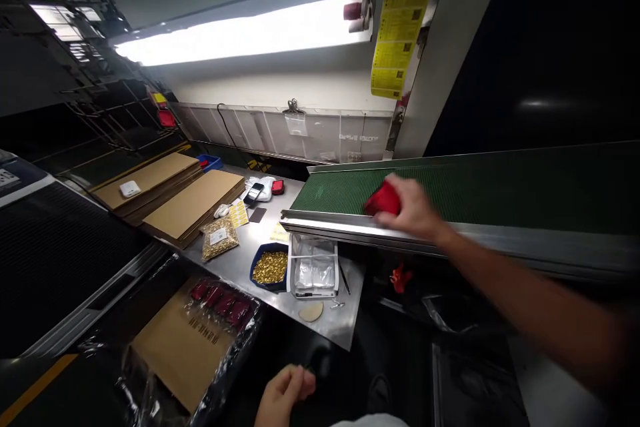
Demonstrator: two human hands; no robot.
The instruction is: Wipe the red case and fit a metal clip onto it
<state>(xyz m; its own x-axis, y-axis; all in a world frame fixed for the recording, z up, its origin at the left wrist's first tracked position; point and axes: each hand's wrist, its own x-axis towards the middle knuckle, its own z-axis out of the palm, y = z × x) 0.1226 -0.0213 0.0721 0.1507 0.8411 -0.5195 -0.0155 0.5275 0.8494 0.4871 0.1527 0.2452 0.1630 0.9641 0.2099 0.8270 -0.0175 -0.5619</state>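
Note:
My right hand [416,208] reaches out over the near edge of a green ribbed conveyor belt [340,190]. Its fingers are closed on a small red object [384,200], blurred by motion, whose kind I cannot make out. Low in the view, my left hand [289,390] is held in front of my body, beside the metal table [327,327]. Its fingers are curled together; whether something small is pinched in them is hidden.
On the table are a blue bin of small gold-coloured pieces [270,268], a white tray of clear plastic bags [315,273], a bag of gold pieces [219,237], a phone [254,193] and cardboard stacks [195,203]. Below stands a plastic-lined carton with dark red items [220,301].

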